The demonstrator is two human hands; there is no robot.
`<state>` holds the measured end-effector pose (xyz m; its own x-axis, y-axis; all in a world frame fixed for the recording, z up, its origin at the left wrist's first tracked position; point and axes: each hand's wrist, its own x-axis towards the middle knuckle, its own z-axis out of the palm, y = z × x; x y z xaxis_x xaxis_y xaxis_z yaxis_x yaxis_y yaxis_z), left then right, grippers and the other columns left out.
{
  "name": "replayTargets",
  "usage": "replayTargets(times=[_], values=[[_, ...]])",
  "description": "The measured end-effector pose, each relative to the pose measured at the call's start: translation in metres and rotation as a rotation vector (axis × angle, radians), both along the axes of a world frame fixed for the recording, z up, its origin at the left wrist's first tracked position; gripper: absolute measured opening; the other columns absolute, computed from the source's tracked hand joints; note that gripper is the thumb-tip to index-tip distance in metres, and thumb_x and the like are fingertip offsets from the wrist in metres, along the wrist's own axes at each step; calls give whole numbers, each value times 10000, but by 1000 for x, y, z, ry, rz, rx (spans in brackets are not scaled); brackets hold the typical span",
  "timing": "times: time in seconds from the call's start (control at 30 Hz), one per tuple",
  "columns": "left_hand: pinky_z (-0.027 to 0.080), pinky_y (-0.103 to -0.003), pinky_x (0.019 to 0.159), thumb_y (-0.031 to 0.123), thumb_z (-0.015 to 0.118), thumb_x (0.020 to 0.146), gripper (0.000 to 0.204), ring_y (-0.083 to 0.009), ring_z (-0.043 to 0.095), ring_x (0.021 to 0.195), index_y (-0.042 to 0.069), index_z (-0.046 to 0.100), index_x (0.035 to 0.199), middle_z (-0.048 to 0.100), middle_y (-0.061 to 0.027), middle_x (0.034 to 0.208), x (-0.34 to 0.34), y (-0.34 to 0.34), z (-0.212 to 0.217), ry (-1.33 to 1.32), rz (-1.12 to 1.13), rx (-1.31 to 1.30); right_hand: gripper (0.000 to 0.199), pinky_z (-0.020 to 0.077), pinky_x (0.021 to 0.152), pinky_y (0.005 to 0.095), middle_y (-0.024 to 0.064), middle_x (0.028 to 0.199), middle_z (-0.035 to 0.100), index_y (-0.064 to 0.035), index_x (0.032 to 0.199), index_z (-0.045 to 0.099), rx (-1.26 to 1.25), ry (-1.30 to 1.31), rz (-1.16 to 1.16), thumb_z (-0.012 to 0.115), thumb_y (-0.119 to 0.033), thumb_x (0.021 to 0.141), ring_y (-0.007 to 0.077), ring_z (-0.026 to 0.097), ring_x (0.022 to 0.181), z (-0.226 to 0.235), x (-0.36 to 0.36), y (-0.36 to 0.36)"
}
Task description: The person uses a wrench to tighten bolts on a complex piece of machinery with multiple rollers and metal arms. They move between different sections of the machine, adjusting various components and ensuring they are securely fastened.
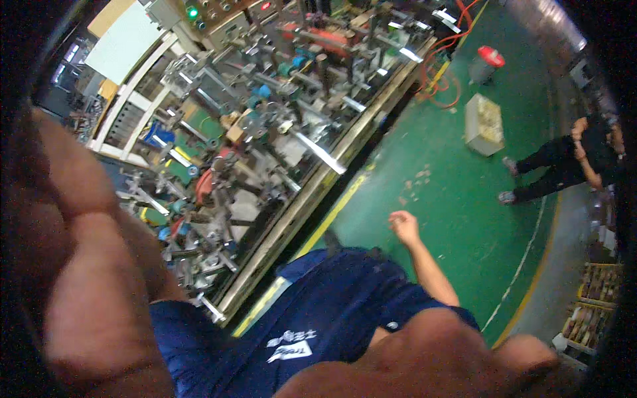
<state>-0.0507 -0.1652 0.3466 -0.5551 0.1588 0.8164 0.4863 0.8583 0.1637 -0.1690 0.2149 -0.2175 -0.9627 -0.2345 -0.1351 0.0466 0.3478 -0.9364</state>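
Note:
My left arm and hand (79,172) fill the left edge, very close and blurred. Its fingers cannot be made out, so what they touch is hidden. On the other side, my right hand (403,227) hangs beside my body over the green floor. Its fingers are loosely bent and somewhat apart, with nothing visible in them. Between the arms is my navy shirt (332,305) with a white print. Ahead and to the left stands a metal workbench (292,192), crowded with clamps, rods and fixtures (265,99). Neither hand is seen touching the bench.
A control panel (206,16) with a lit green button stands behind the bench. Orange hose (446,86) lies past its far end. On the floor are a red-topped bin (490,60) and a pale box (484,125). Another person (564,156) stands at right, near racks (597,298).

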Motion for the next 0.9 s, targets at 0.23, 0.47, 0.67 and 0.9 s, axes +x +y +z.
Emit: replayTargets(times=[0.23,0.47,0.67,0.9], values=[[469,-299,552,171,794,789,429,-177,637,642,36,641,1167,670,-77,785,-63,-23,-2,-128,110,-135,166,473,513,301,24,700,604,-67,883,622,-173,-143,56,548,-159,1000,131,550,563,1,-47,-14],[468,-309,530,154,783,799,401,-181,639,621,62,645,1164,669,-66,757,-93,17,-37,-117,174,-94,164,521,638,398,83,687,645,-79,749,647,131,789,152,607,-175,876,205,608,647,44,-338,8],[467,-318,512,140,774,807,380,-185,642,603,84,648,1161,667,-57,733,-123,34,-16,-71,364,-215,154,523,639,281,52,880,680,-27,1061,638,-174,-206,97,574,-25,921,139,628,755,15,-159,68],[466,-328,490,122,763,817,360,-190,644,582,110,652,1158,666,-47,705,-103,131,3,65,311,-256,164,542,650,306,82,921,717,-22,1080,642,-182,-420,198,578,-11,929,168,665,747,45,-155,68]])
